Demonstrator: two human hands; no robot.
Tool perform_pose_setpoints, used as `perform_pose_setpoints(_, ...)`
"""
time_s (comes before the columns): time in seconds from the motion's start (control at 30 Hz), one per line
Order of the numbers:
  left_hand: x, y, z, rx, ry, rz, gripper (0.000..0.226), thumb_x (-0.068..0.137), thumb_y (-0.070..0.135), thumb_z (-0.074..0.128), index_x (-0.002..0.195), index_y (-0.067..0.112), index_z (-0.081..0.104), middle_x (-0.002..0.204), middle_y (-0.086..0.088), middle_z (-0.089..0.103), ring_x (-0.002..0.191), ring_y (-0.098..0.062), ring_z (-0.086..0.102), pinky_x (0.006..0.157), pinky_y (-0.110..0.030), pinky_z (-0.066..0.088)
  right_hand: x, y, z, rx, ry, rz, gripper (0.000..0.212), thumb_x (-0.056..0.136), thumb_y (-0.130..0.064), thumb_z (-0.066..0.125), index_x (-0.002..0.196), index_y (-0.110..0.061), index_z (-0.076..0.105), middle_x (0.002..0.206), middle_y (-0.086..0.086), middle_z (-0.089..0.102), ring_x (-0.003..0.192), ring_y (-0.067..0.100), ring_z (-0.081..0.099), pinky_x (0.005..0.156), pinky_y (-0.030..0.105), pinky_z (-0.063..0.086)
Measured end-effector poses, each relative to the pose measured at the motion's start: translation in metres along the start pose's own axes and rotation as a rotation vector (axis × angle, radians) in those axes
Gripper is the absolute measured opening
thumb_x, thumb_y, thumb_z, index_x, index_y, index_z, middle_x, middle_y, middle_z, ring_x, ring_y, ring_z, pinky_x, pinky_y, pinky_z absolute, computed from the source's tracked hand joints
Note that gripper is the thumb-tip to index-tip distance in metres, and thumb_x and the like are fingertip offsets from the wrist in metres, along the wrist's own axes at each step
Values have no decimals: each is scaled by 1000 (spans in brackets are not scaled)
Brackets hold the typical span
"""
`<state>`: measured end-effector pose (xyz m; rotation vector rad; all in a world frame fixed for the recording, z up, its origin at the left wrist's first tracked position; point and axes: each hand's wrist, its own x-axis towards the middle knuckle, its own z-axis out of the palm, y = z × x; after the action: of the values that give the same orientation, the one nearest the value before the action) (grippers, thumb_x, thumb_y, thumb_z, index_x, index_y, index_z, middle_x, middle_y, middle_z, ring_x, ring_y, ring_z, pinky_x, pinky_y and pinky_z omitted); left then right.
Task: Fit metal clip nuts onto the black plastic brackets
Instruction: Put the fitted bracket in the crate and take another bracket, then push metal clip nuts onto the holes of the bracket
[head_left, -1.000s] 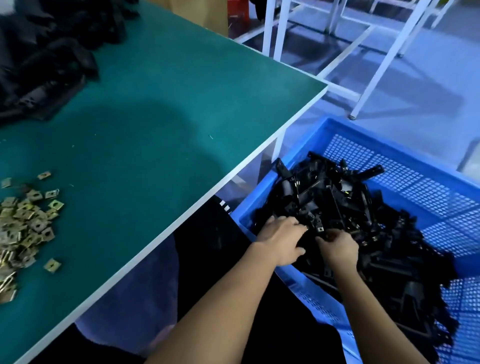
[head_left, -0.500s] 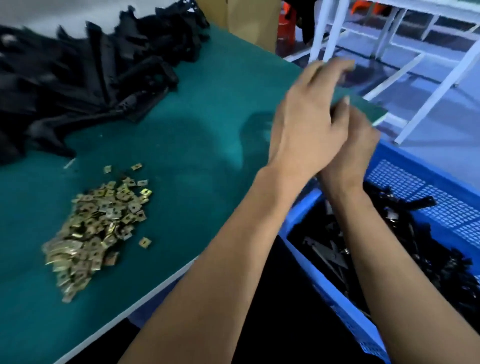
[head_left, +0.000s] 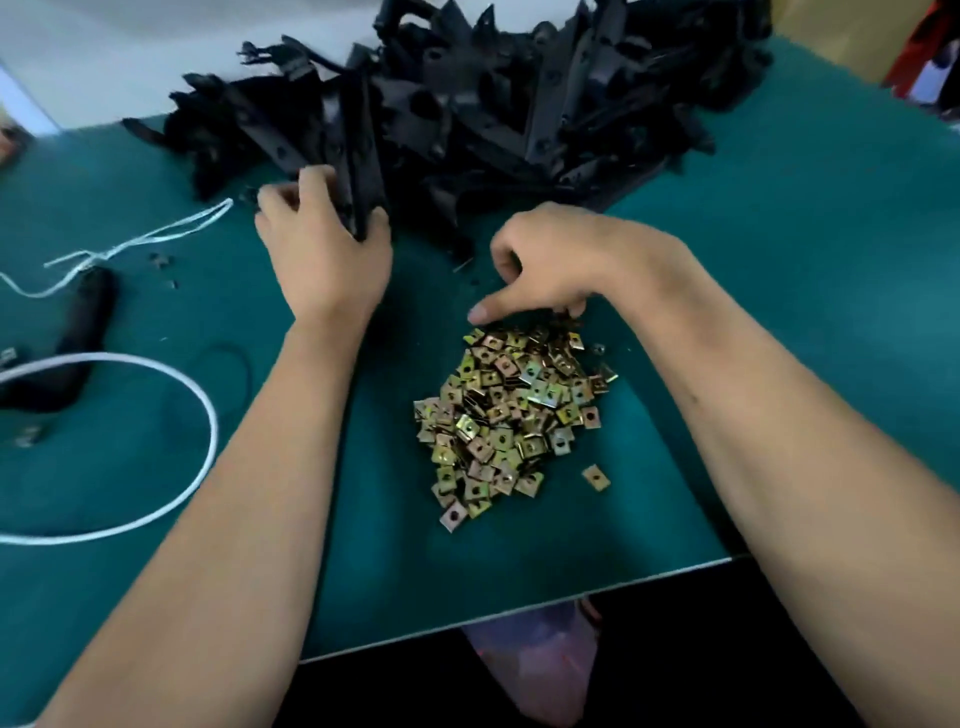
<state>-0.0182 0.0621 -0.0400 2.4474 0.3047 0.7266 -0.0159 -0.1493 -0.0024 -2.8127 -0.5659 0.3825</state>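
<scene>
Head view looks down on a green-topped worktable (head_left: 805, 312) where both bare hands work. Across the far side lies a big heap of long black plastic brackets (head_left: 493, 93), and near the front edge, between the forearms, sits a pile of small square brass-coloured metal clip nuts (head_left: 506, 415), with one stray nut (head_left: 596, 477) just beside it on the right.

The left hand (head_left: 327, 249) reaches into the near edge of the bracket heap; its fingers are curled round the end of one long black bracket (head_left: 358, 156), which stands up against the pile. The right hand (head_left: 545, 270) hovers at the far end of the nut pile, fingers bent down into the nuts and thumb stretched out; whether a nut is already pinched I cannot tell, as the fingertips are hidden.

To the left lie a white cord loop (head_left: 205, 415), a thinner white string (head_left: 156, 234) and a dark black tool-like object (head_left: 85, 317), all well apart from the work.

This looks like the pick-up step: one bracket and one nut being gathered. Next, the bracket must be drawn clear of the heap and the nut's open side lined up with the bracket's edge, then pushed on until its hole sits over the bracket's hole.
</scene>
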Motion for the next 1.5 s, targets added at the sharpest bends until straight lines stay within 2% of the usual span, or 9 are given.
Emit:
perform_pose_setpoints(0.1, 13, -8, 7, -1, -177, -84, 71, 85, 48, 75, 146, 23, 49, 141, -15, 49, 129, -35, 48, 109, -36, 37, 8, 2, 0, 63, -54, -27, 43, 77, -56, 82, 81, -17, 65, 55, 1, 70, 44, 17, 68, 37, 21, 46)
perform_pose_setpoints(0.2, 16, -10, 11, 32, -131, -25, 44, 84, 25, 74, 127, 23, 64, 125, -7, 64, 117, -28, 57, 93, -31, 44, 3, 12, 4, 159, -11, -130, 24, 86, -40, 80, 80, -21, 68, 62, -1, 71, 50, 18, 69, 40, 21, 48)
perform_pose_setpoints(0.33, 14, -10, 10, -35, -15, -64, 28, 77, 14, 63, 103, 19, 73, 113, -6, 66, 105, -28, 60, 79, -24, 38, -4, 12, -1, 285, -22, -172, 37, 74, -63, 78, 80, -28, 69, 67, -6, 69, 52, 11, 66, 46, 19, 49)
perform_pose_setpoints(0.57, 16, 2, 23, 48, -232, 52, 59, 88, 51, 70, 141, 34, 48, 150, -14, 36, 134, -35, 44, 109, -40, 40, -10, -10, 5, 246, -161, -295, 40, 66, -59, 87, 86, -29, 68, 57, -12, 59, 47, 3, 46, 49, 19, 39)
perform_pose_setpoints(0.73, 15, -5, 18, 29, -92, 7, 21, 86, 32, 75, 89, 16, 62, 113, -7, 58, 95, -25, 56, 78, -28, 40, -13, -14, 5, 277, -177, -334, 15, 84, -30, 83, 80, -23, 71, 65, -18, 66, 55, -3, 56, 55, 12, 44)
perform_pose_setpoints(0.9, 7, -6, 9, -177, 114, -98, 19, 91, 17, 55, 76, 12, 45, 70, -3, 52, 75, -32, 55, 67, -38, 40, -12, -7, 5, 383, -133, -319, 12, 91, -21, 76, 85, -18, 67, 76, -3, 74, 64, 7, 66, 59, 16, 49)
perform_pose_setpoints(1.1, 8, -1, 11, -107, -38, -19, 48, 90, 44, 69, 132, 27, 53, 122, -1, 59, 103, -18, 54, 86, -29, 42, -7, -6, 15, 683, -19, -282, 13, 96, 0, 66, 108, -6, 67, 89, 13, 74, 65, 19, 67, 48, 23, 48)
perform_pose_setpoints(1.27, 15, -7, 7, -104, 21, -170, 28, 83, 13, 58, 102, 26, 75, 96, 5, 72, 99, -24, 67, 79, -24, 45, -5, 1, 12, 807, 76, -275, 13, 93, 0, 68, 98, -8, 77, 90, 13, 76, 70, 12, 64, 56, 17, 46)
perform_pose_setpoints(1.5, 13, -2, 11, 113, -204, 61, 55, 92, 48, 66, 143, 36, 48, 129, -13, 55, 120, -35, 53, 90, -43, 49, 0, -1, 16, 971, 175, -204, 16, 101, -18, 65, 95, -6, 74, 70, 1, 64, 57, 10, 56, 48, 16, 40)
